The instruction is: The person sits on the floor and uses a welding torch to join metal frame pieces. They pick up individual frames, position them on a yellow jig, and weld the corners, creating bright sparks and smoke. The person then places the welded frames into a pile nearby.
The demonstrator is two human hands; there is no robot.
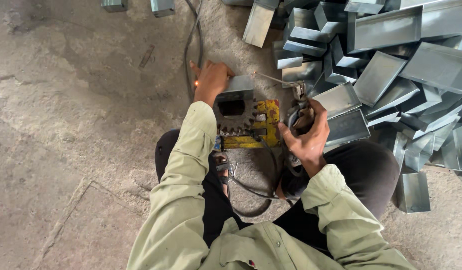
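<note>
My left hand point(211, 80) rests on the far left end of a grey rectangular metal tube piece point(237, 90) that lies on a rusty toothed gear point(234, 120) and a yellow metal block point(267, 118). My right hand point(307, 134) grips a welding electrode holder point(299, 100). Its thin rod point(271, 78) points left toward the tube's top right corner. A small orange spark point(196, 83) glows beside my left hand.
A large heap of shiny galvanised rectangular tube pieces point(386, 60) fills the upper right. A dark cable point(195, 37) runs up the rough concrete floor point(81, 125). Another cable loops between my knees point(256, 192). Two more pieces point(162, 6) lie at the top edge.
</note>
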